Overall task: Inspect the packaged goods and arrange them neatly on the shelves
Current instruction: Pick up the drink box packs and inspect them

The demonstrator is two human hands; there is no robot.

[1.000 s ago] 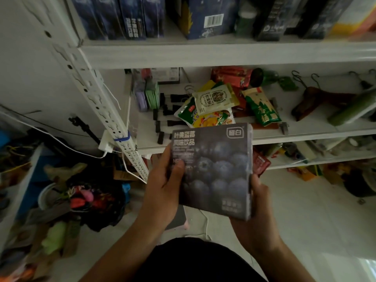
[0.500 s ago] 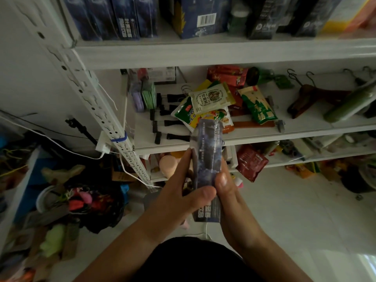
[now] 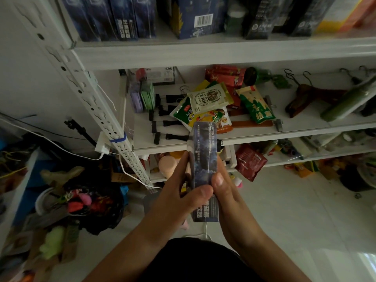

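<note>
dark box (narrow side up) | left hand — right hand both gripping it | shelf above

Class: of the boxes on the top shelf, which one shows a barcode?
The blue-and-yellow box near the middle: a white barcode faces out on it, while the other boxes show none.

box: dark blue, mottled, white lettering | shelf: white | pouch: dark red | hanger: brown | bottle: seemingly olive green
</note>
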